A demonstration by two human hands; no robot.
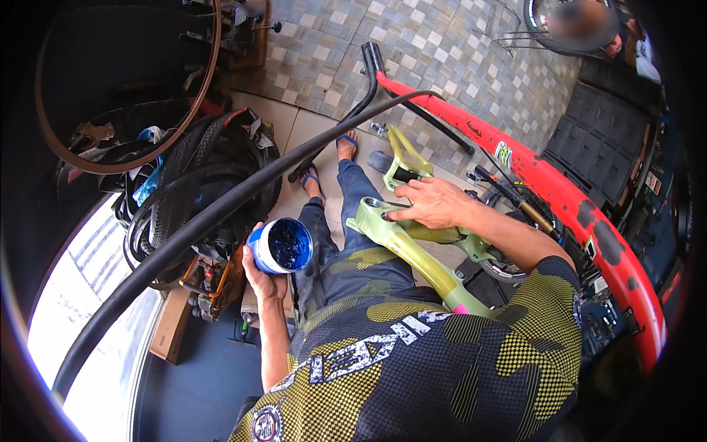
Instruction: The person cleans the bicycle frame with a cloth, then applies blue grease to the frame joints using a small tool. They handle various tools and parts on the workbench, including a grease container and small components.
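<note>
My left hand (pixel 264 274) is closed round a blue and white tub (pixel 259 249), tilted so its open top shows. Dark blue grease (pixel 289 244) coats the inside. A light green bicycle frame (pixel 401 247) lies across my lap, its tube running toward my right side. Over its front end rests my right hand (pixel 434 202), fingers apart, one fingertip at the mouth of the head tube (pixel 374 202). The other fingers bend toward a green triangular frame piece (pixel 405 151) just beyond; their tips are partly hidden.
A worn red frame tube (pixel 582 202) arches on the right, and a long black bar (pixel 243 188) crosses on the left. Tyres (pixel 188 173) are piled at left beside a cardboard box (pixel 174 324). Another person (pixel 639 48) is at far right near a wheel.
</note>
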